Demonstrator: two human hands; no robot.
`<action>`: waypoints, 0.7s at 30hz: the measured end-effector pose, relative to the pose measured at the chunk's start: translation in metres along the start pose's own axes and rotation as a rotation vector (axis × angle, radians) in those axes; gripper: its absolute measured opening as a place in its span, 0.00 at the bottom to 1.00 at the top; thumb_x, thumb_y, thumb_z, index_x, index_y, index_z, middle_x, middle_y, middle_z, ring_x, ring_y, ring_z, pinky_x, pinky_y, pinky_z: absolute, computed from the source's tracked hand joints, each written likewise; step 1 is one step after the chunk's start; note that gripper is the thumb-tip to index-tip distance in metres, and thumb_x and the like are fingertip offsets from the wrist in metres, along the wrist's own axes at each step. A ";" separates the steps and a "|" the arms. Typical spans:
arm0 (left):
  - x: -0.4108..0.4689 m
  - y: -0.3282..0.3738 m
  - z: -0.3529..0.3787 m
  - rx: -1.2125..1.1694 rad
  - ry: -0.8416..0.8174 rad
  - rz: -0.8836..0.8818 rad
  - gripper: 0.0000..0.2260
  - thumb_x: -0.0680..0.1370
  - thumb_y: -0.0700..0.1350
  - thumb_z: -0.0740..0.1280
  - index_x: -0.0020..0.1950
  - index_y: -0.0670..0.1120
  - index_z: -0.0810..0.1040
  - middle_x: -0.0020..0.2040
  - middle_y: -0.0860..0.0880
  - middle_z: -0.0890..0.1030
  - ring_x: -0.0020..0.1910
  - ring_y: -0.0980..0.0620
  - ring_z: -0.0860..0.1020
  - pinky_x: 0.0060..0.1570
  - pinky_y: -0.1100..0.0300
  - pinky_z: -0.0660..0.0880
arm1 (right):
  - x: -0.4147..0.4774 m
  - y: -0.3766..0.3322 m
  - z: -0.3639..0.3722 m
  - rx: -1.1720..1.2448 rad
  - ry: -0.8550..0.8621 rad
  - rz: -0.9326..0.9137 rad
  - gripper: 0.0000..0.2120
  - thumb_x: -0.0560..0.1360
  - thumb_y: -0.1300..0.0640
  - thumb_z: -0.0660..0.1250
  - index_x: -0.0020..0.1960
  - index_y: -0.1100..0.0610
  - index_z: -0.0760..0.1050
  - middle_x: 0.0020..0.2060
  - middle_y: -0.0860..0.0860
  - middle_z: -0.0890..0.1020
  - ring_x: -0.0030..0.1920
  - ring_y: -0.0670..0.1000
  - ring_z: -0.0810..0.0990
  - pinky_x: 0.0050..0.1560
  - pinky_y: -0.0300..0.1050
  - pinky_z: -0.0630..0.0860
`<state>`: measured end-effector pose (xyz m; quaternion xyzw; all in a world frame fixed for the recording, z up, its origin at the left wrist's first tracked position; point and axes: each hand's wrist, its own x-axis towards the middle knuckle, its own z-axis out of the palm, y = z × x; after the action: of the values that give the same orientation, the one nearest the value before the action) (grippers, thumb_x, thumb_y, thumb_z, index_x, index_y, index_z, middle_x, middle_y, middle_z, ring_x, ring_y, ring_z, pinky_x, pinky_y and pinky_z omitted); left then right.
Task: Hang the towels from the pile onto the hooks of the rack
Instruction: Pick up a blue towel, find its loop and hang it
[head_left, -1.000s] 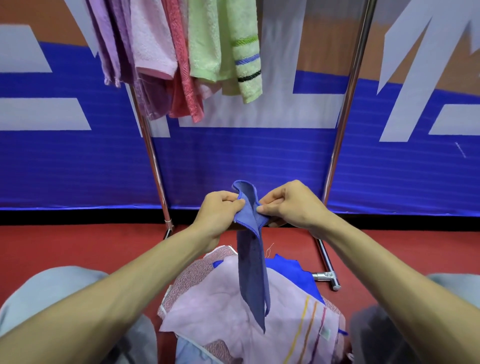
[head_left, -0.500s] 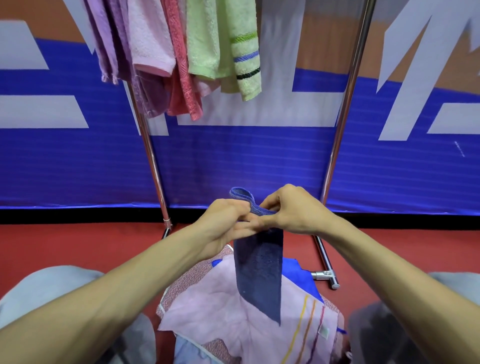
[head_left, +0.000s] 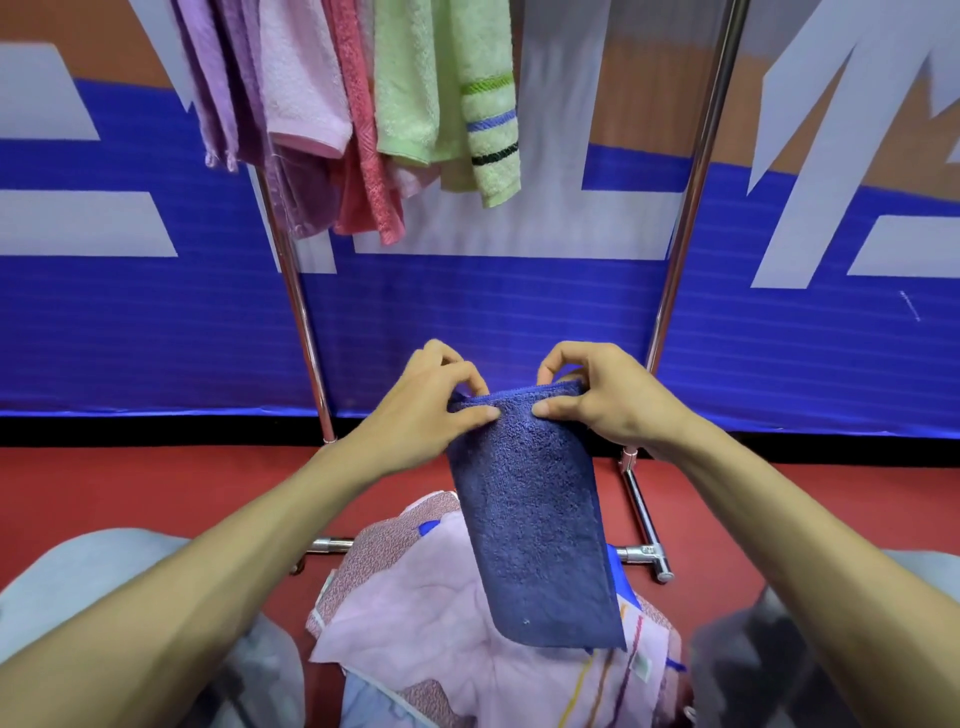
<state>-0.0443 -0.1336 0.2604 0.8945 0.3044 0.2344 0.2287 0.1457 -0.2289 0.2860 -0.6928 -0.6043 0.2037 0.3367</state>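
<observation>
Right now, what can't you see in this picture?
All in the head view:
1. Hooks of the shiny metal rack: cut off by the top edge, above the hanging light green towel.
2. Lower towels in the pile: buried under the pale pink cloth and the dark blue terry towel.
3. That blue towel's top corners: covered by fingers of the left hand and right hand.

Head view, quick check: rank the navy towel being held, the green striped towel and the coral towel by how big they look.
1. navy towel: largest, though nearest the camera.
2. green striped towel: cut off by the top edge.
3. coral towel: a narrow strip, also cut off.
</observation>
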 end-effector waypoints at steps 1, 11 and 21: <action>0.000 0.000 -0.002 -0.007 0.007 0.015 0.07 0.73 0.50 0.72 0.44 0.49 0.77 0.52 0.50 0.71 0.55 0.53 0.71 0.58 0.60 0.67 | 0.000 0.000 -0.001 0.013 0.002 -0.007 0.09 0.69 0.58 0.76 0.40 0.52 0.76 0.28 0.44 0.75 0.27 0.40 0.69 0.34 0.36 0.65; -0.002 0.012 -0.008 -0.117 -0.121 0.041 0.12 0.71 0.50 0.74 0.37 0.50 0.72 0.29 0.56 0.74 0.30 0.58 0.66 0.33 0.64 0.65 | -0.002 -0.001 -0.012 0.006 -0.005 -0.011 0.08 0.68 0.65 0.75 0.37 0.52 0.82 0.35 0.49 0.84 0.38 0.47 0.79 0.47 0.46 0.75; -0.003 0.015 -0.005 -0.094 -0.201 -0.074 0.03 0.68 0.45 0.78 0.38 0.48 0.85 0.34 0.54 0.83 0.34 0.62 0.78 0.40 0.65 0.73 | -0.002 -0.002 -0.005 -0.279 0.036 -0.028 0.05 0.70 0.62 0.74 0.42 0.53 0.84 0.31 0.43 0.80 0.35 0.39 0.76 0.37 0.23 0.67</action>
<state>-0.0430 -0.1446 0.2715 0.8898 0.3014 0.1492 0.3084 0.1471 -0.2320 0.2903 -0.7279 -0.6302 0.1005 0.2510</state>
